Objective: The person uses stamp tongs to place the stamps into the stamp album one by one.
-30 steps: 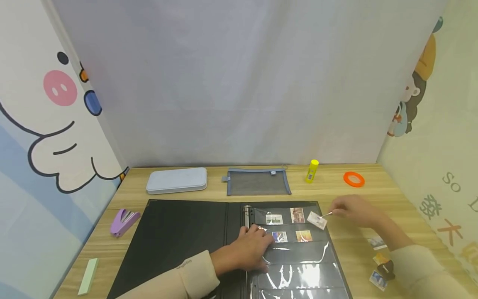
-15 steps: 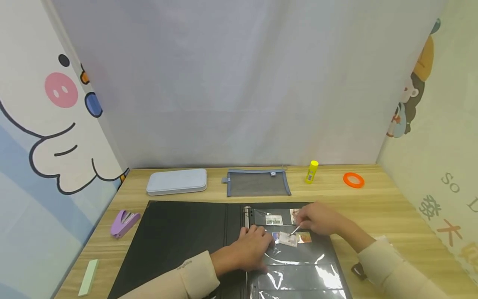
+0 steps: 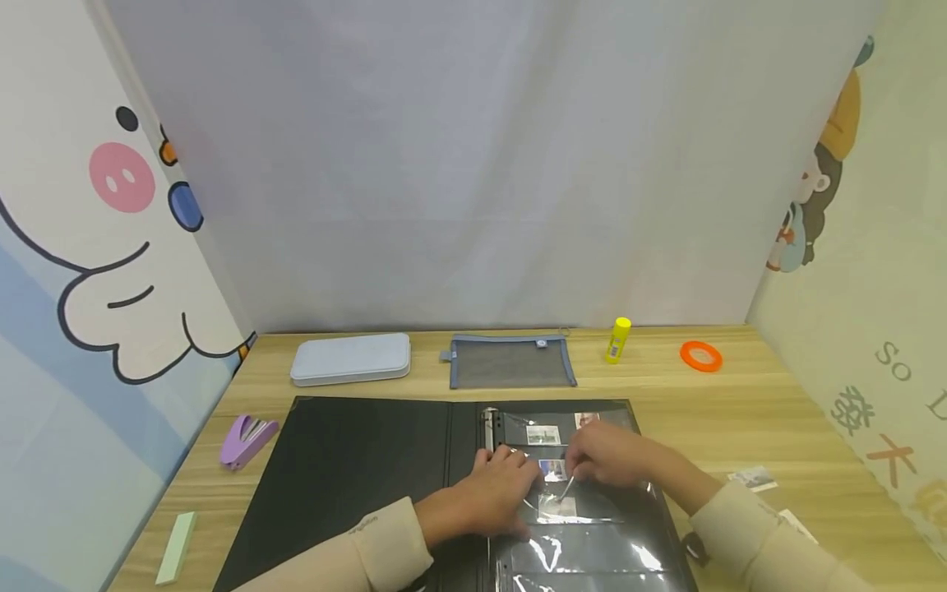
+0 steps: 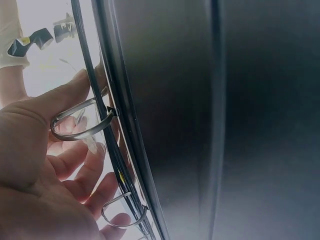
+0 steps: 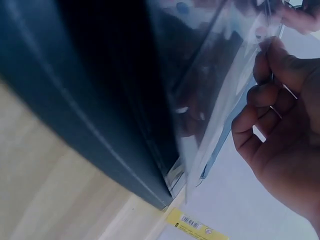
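A black ring binder (image 3: 348, 469) lies open on the table, its right side a clear pocket page (image 3: 592, 543). My left hand (image 3: 497, 491) rests flat on that page beside the metal rings (image 3: 488, 427); the left wrist view shows its fingers (image 4: 75, 165) spread loosely by a ring (image 4: 80, 120). My right hand (image 3: 602, 456) pinches thin tweezers (image 3: 566, 488) whose tip holds a stamp (image 3: 558, 506) at the third pocket row. Other stamps (image 3: 542, 434) sit in the upper pockets. In the right wrist view my curled right hand (image 5: 285, 135) hovers over the glossy page.
Along the back stand a pale blue case (image 3: 350, 358), a mesh pouch (image 3: 512, 361), a yellow glue stick (image 3: 617, 339) and an orange tape ring (image 3: 700, 355). A purple stapler (image 3: 246, 439) and a green bar (image 3: 175, 547) lie left. Loose stamps (image 3: 750, 478) lie right.
My right hand carried the stamp in the tweezers from the page's right edge leftward and down to the third pocket row. The left hand stayed in place.
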Available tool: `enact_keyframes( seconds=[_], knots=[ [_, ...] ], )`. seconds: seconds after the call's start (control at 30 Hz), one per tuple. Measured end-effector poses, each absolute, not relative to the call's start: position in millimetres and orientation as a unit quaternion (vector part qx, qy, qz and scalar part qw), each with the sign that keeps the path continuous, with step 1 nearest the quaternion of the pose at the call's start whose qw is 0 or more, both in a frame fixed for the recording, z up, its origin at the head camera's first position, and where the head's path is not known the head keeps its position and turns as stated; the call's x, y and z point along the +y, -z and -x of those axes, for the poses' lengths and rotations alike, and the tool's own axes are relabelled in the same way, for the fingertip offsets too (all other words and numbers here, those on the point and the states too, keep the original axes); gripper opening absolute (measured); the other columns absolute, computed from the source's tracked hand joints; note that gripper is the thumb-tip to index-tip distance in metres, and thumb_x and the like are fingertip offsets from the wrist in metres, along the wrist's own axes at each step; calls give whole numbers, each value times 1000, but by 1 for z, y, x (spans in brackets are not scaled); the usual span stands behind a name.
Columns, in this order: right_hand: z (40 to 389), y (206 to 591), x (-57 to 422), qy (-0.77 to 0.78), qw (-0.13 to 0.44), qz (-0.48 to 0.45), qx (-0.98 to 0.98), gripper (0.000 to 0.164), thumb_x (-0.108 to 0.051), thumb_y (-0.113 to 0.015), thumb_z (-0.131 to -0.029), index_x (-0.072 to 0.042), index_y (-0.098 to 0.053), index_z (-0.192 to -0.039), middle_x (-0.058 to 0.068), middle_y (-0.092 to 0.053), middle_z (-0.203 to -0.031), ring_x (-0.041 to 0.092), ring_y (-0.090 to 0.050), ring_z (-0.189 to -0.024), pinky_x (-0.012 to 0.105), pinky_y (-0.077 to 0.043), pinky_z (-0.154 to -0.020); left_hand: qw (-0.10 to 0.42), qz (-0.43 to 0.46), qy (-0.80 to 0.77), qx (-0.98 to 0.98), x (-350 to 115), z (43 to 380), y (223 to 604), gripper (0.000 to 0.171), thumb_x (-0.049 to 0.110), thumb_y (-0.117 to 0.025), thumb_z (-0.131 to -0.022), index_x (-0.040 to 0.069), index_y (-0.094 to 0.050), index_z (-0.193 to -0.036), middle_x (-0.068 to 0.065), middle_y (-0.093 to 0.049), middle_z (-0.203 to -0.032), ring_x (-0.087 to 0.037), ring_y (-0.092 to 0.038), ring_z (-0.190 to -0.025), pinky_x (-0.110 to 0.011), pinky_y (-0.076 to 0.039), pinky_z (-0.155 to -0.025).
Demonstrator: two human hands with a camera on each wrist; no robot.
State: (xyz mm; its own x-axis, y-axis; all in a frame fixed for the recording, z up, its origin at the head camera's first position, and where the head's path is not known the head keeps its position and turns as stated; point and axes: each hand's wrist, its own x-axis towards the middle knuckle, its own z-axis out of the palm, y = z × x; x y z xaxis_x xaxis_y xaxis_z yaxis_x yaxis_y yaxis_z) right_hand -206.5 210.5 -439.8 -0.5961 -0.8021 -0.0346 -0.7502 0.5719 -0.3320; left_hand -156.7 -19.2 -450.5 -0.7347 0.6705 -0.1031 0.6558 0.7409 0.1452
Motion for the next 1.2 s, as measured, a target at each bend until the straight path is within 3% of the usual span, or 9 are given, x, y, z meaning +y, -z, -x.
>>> enact_keyframes(
  seconds=[0.5, 0.63, 0.9, 1.03, 1.2],
  knots=[
    [207, 444, 210, 123, 81, 452, 880, 11, -11, -70, -78, -22, -70, -78, -16, -65, -77, -4, -55, -72, 28, -45, -79, 78, -363, -52, 927, -18, 158, 449, 61, 47, -84, -62, 27, -55, -112, 7, -57, -109, -14, -48, -106, -41, -36, -89],
    [209, 444, 221, 154, 82, 435, 883, 11, -10, -67, -81, -20, -70, -79, -15, -63, -77, -3, -52, -73, 24, -46, -75, 83, -363, -58, 926, -17, 157, 449, 61, 46, -85, -63, 28, -55, -113, 7, -57, -109, -14, -48, -107, -40, -36, -88],
    [214, 437, 282, 214, 63, 352, 909, 9, -10, -64, -88, -16, -70, -87, -9, -67, -83, -1, -54, -76, 23, -47, -68, 93, -359, -65, 926, -18, 156, 449, 61, 45, -85, -64, 28, -57, -115, 7, -58, -112, -14, -48, -109, -41, -35, -89],
    [212, 436, 324, 213, 56, 298, 929, 11, -11, -62, -90, -17, -71, -91, -6, -70, -91, 4, -60, -84, 26, -50, -73, 92, -359, -60, 927, -18, 156, 449, 62, 47, -85, -64, 28, -56, -115, 6, -58, -113, -15, -48, -111, -42, -35, -90],
    [202, 436, 378, 202, 40, 254, 945, 10, -14, -61, -91, -18, -70, -91, -8, -70, -90, -3, -58, -84, 25, -50, -73, 86, -357, -58, 929, -18, 157, 450, 62, 47, -84, -64, 28, -56, -115, 6, -58, -113, -17, -49, -111, -43, -36, -90]
  ],
)
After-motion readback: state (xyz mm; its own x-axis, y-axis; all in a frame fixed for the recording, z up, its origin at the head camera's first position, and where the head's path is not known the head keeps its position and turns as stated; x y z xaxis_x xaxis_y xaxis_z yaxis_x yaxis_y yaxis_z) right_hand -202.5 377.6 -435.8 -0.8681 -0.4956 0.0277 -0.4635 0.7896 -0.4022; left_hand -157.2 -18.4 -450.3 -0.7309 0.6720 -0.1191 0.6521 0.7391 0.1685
